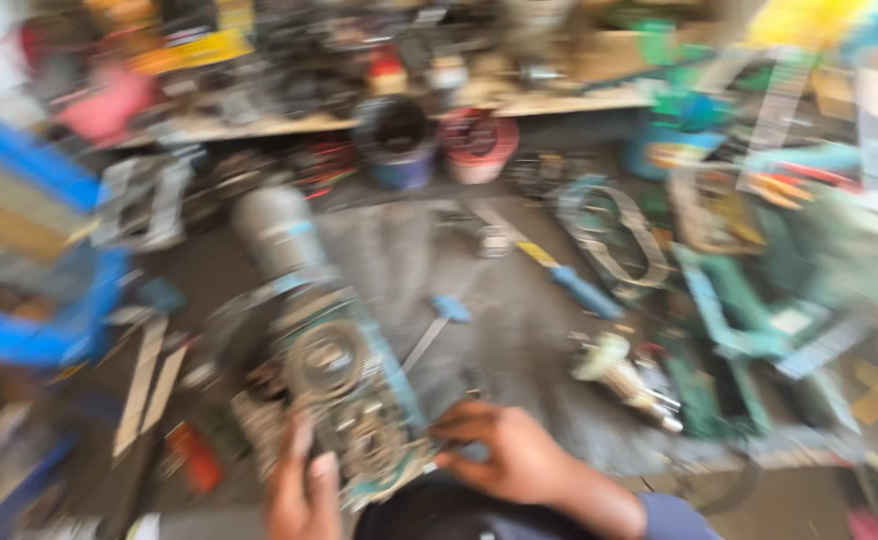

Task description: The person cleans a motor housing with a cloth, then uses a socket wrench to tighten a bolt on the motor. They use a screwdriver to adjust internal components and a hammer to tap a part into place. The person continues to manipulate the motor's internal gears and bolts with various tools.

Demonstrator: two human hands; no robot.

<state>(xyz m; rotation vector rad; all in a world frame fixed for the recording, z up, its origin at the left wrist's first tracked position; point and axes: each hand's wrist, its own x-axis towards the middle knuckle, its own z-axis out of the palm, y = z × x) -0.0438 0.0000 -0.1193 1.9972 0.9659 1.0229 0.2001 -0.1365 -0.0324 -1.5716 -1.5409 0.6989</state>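
1. Left hand (302, 490): at the bottom edge, fingers extended upward and resting against the lower end of the opened power-tool gearbox with teal casing and grey metal gears (334, 385). Motion blur hides whether it grips; cannot tell.
2. Right hand (504, 455): fingers curled narrow, tips touching the gearbox's lower right corner; whether it pinches anything cannot be told.
3. The gearbox lies tilted on the dusty grey workbench surface (499, 330), its grey cylindrical motor body (279, 230) pointing up-left.
4. Just right: a blue-handled screwdriver (564, 280) and a cream-and-metal armature part (624, 375).
5. Bare bench shows between the gearbox and the screwdriver.
6. Far edge: a cluttered wooden shelf (559, 103); a blue crate (34, 260) at left.
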